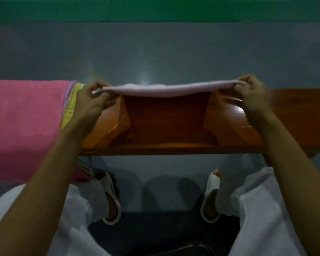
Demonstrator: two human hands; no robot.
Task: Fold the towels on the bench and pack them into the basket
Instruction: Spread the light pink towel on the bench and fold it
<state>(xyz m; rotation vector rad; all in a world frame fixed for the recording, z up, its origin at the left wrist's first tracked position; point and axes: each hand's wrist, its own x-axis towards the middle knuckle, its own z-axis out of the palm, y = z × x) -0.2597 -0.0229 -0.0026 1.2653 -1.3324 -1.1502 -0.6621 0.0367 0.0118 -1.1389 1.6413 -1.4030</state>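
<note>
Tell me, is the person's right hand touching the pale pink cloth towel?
Touching. The head view shows the right hand pinching one end of the pale pink cloth towel, with its fingers curled round the towel's edge.

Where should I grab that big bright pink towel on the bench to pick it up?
Probably pinch the bright pink towel along its far edge on top of the bench, reaching down from above. It lies over the other towels and hangs down the near side, so lifting that top edge lets it hang straight.
</note>
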